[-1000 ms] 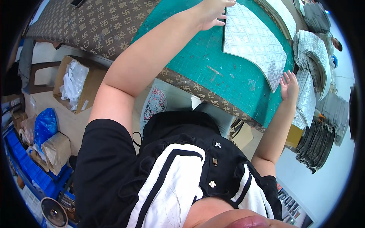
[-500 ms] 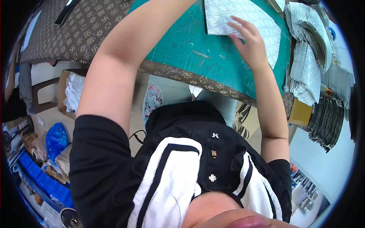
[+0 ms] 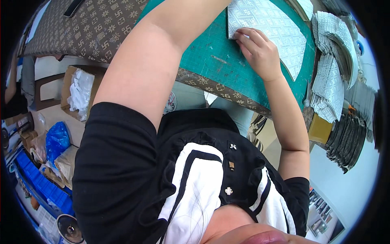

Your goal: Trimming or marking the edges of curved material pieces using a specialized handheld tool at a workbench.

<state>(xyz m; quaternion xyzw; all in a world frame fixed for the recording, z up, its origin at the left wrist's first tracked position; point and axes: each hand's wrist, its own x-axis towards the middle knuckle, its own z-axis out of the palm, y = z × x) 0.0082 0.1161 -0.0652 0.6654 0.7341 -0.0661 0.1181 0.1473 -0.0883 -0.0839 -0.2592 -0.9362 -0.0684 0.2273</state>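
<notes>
A fan-shaped piece of silvery white patterned sheet (image 3: 280,34) lies on a green cutting mat (image 3: 207,51), its left side edged with a dark line. My right hand (image 3: 260,53) is at its near left corner, fingers curled over the top and thumb at the near edge, closed on that corner. Reaching far forward, my left arm (image 3: 150,61) passes out at the top edge of the picture, so the left hand is hidden from view.
Stacks of similar silvery sheets (image 3: 329,87) and dark layered pieces (image 3: 349,134) stand along the right side. A brown patterned cloth (image 3: 101,32) covers the table under the mat. At the left are a carton with white plastic (image 3: 79,93) and a blue bag (image 3: 57,140).
My right hand has come down from above the sheet and closed on its near left corner. My left arm has stretched farther forward and to the right.
</notes>
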